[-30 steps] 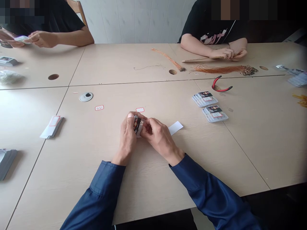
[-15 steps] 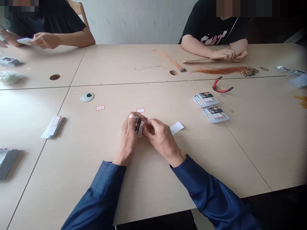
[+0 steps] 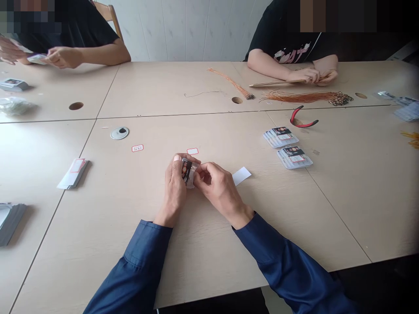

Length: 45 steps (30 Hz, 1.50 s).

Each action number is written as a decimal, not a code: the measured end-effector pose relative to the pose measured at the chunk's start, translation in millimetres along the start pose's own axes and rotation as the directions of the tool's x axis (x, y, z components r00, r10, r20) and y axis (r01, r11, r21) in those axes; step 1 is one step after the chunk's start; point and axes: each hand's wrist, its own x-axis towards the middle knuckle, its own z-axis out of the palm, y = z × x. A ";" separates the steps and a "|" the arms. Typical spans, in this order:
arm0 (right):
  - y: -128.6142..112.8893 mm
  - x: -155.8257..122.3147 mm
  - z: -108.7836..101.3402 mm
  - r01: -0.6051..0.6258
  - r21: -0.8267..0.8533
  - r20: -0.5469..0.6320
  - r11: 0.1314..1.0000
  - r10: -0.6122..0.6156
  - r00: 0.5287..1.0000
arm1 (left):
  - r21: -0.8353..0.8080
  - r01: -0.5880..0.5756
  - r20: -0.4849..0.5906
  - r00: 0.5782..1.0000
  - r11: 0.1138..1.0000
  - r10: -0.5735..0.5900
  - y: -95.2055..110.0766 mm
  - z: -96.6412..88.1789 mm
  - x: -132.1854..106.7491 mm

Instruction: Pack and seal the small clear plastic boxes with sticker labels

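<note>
My left hand [image 3: 173, 185] is closed around a small clear plastic packet [image 3: 187, 171] with a black printed card in it, thumb lying along its near side. At the packet's right edge, the thumb and fingers of my right hand [image 3: 219, 185] are pinched together on the clear film; the exact fingertips are partly hidden. A white paper slip [image 3: 242, 175] lies just beyond my right hand. Behind the packet a red-rimmed label [image 3: 192, 151] rests on the table, and another small red-rimmed label [image 3: 137, 148] lies further left.
Two stacks of similar packets [image 3: 280, 136] [image 3: 295, 157] stand to the right, near red-handled pliers [image 3: 303, 117]. White cards [image 3: 73, 173] and a grey stack [image 3: 12, 224] are at left. Copper-coloured wires [image 3: 304, 96] lie across the table, where two people sit working.
The packet has turned slightly, with more of its black printed face showing. Both my hands keep nearly the same place. The person at far left has raised a hand.
</note>
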 end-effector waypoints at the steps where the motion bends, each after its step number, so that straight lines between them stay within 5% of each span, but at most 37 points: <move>1: -0.2 0.1 -0.2 0.002 -0.002 0.008 1.000 -0.002 1.000 | 0.000 0.000 0.007 1.000 1.000 0.000 -0.1 0.0 -0.1; 10: 0.0 2.4 2.0 0.027 -0.197 0.028 0.980 -0.022 0.999 | -0.002 -0.021 0.019 1.000 1.000 0.021 -1.2 0.8 -0.3; 21: 0.3 -0.9 0.0 -0.016 -0.030 -0.005 0.999 0.016 1.000 | -0.005 0.001 -0.022 1.000 1.000 -0.001 -1.7 0.0 1.0; 30: -1.4 1.8 2.2 0.000 -0.213 0.023 0.977 0.005 1.000 | 0.033 -0.035 -0.004 0.999 0.999 0.036 -2.5 -0.1 0.8; 40: -1.0 -2.0 2.3 -0.028 -0.034 -0.019 0.999 0.027 0.999 | -0.005 0.022 -0.056 0.998 1.000 -0.022 -2.3 -0.4 1.7; 45: -2.2 -0.5 1.8 -0.034 -0.082 0.026 0.996 0.036 0.999 | 0.032 -0.025 -0.027 0.999 0.999 0.026 -3.8 0.5 1.6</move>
